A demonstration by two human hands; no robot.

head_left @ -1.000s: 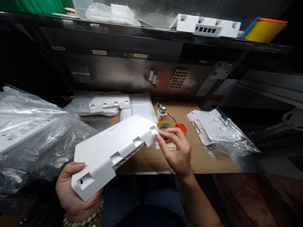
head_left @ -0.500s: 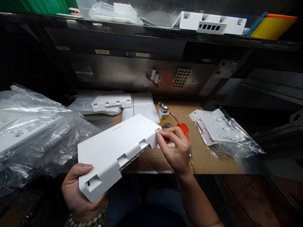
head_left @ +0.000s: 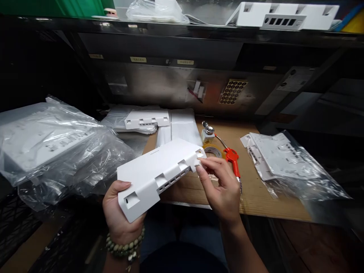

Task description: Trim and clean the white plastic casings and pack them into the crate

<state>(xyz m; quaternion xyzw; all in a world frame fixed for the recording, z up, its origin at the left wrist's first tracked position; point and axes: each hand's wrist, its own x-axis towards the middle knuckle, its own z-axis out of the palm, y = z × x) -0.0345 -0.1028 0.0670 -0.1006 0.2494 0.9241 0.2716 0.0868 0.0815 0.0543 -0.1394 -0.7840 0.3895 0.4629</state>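
Note:
A white router [head_left: 155,167], with small lettering on its flat face and a row of ports along the near edge, is tilted in front of me. My left hand [head_left: 122,208] grips its lower left corner, thumb on top and fingers underneath. At the far right corner, my right hand [head_left: 222,185] is closed in a pinch by a recess in the casing. Whatever is between those fingertips is too small to make out. A dark slot shows in the recess near my left thumb. Behind my right hand lie a roll of tape [head_left: 212,150] and a red-handled air gun [head_left: 232,156].
Bagged white casings [head_left: 57,132] are heaped at left; another bagged casing [head_left: 278,155] lies at right on cardboard [head_left: 264,201]. A second router [head_left: 148,118] and a metal-topped bottle [head_left: 208,132] stand behind. Overhead, a shelf [head_left: 170,29] carries another router [head_left: 284,16].
The view has shifted, so most things sit further right. The router has tipped, showing its port row more fully. My right fingertips have drawn slightly out of the corner recess.

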